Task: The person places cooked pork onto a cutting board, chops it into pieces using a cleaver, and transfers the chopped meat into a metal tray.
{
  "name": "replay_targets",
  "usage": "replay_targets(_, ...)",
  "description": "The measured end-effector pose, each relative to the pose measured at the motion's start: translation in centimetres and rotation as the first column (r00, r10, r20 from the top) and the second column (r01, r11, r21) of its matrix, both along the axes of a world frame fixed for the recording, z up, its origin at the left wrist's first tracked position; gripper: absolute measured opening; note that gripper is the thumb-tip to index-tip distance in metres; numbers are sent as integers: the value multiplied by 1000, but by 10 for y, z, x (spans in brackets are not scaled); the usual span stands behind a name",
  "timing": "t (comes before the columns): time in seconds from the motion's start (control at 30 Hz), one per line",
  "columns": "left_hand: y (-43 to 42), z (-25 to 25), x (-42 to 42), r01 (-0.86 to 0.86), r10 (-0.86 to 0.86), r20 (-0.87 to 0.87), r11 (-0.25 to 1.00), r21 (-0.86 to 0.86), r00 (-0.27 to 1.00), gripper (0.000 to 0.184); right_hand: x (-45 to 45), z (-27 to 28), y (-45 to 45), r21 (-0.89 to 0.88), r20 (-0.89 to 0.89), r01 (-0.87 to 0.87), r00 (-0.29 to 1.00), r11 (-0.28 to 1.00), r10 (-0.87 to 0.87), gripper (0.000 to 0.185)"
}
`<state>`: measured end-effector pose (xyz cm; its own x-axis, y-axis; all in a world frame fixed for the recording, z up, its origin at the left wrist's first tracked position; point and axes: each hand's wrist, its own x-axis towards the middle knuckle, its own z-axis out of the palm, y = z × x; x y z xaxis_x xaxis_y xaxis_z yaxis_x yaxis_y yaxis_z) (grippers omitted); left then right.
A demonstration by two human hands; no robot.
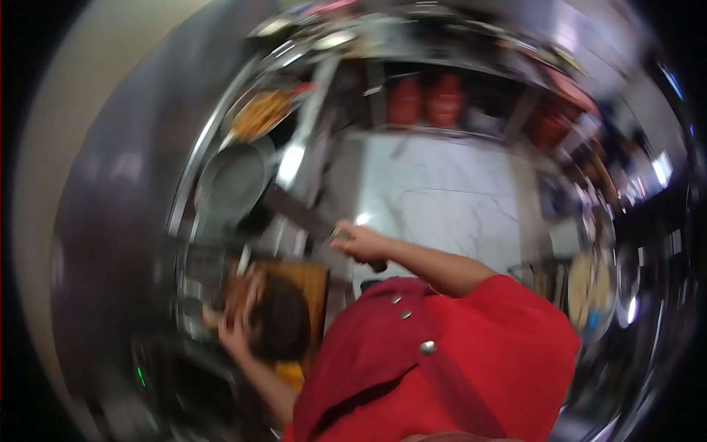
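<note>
My right hand (359, 243) is wrapped round a cleaver (302, 212). Its broad dark blade points to the upper left, towards a round grey pan (234, 180). Lower left, my left hand (234, 335) has its fingers blurred but apparently spread. They lie against reddish-brown pieces (241, 289), too smeared to name. Beside these, a dark round thing (281, 317) rests on a wooden board (313, 283). Whether my left fingers grip anything is not clear.
Past the pan stands a dish of orange-brown food (261, 114) on the steel counter. Red containers (444, 99) sit on a low shelf across the pale tiled floor (449, 199). On the right, a rack holds a round pale thing (589, 291).
</note>
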<state>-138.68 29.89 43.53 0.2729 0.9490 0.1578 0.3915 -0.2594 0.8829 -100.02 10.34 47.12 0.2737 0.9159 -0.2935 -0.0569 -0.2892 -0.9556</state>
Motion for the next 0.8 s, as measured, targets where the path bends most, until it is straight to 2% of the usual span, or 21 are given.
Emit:
replay_targets(0.03, -11, 8, 5, -85, 85, -91, 996, 8, 992, 34, -8, -11, 17, -17, 54, -50, 997, 999, 50, 34)
replay_targets(0.07, -36, 34, 26, -131, 197, 197, 943, -304, 960, 33, -19, -12, 30, -19, 174, -69, 982, 997, 71, 40)
replay_targets(0.1, -31, -1, 15, -196, 311, 303, 914, -355, 901, 32, -27, -10, 41, -33, 122, -136, 983, 990, 139, 45)
replay_targets(0.13, -36, -24, 11, -243, 391, 378, 892, -382, 839, 33, -36, -8, 53, -42, 164, -236, 957, 971, 239, 46)
replay_targets(0.17, -51, -15, 17, -295, 488, 368, 833, -468, 792, 34, -45, -7, 65, -51, 206, -322, 923, 946, 325, 46)
replay_targets(0.23, -71, -33, 11, -211, 573, 438, 741, -637, 692, 27, -63, -5, 75, 26, 452, -477, 789, 878, 416, 42)
replay_targets(0.27, -82, -28, 17, -255, 643, 398, 683, -684, 654, 26, -74, 2, 83, 6, 443, -548, 751, 836, 489, 42)
replay_targets(0.3, -96, -23, 25, -280, 697, 356, 623, -730, 622, 26, -82, 9, 80, 5, 604, -620, 627, 785, 492, 39)
replay_targets(0.33, -104, -34, 25, -349, 732, 309, 595, -724, 608, 27, -90, 12, 78, 2, 743, -682, 491, 731, 455, 36)
replay_targets(0.4, -110, -63, 21, -486, 800, 184, 510, -710, 571, 29, -105, -5, 78, -16, 770, -748, 415, 664, 486, 33)
replay_targets(0.47, -101, -77, 20, -523, 808, 132, 486, -700, 575, 30, -120, -21, 97, -107, 794, -798, 291, 593, 534, 28)
replay_targets(0.5, -103, -81, 19, -548, 796, 86, 486, -681, 598, 32, -124, -24, 99, -108, 792, -811, 279, 575, 542, 28)
replay_targets(0.57, -107, -92, 17, -543, 821, 79, 443, -714, 566, 35, -132, -38, 102, -191, 819, -817, 172, 543, 547, 27)
replay_targets(0.6, -107, -102, 15, -552, 822, 71, 440, -708, 565, 29, -134, -45, 105, -219, 812, -833, 134, 509, 568, 26)
replay_targets(0.7, -105, -112, 16, -587, 830, 55, 438, -681, 555, 20, -138, -60, 123, -238, 801, -864, 84, 443, 593, 26)
replay_targets(0.8, -104, -104, 16, -616, 812, -39, 408, -674, 582, 20, -146, -14, 125, -152, 849, -860, 139, 487, 510, 26)
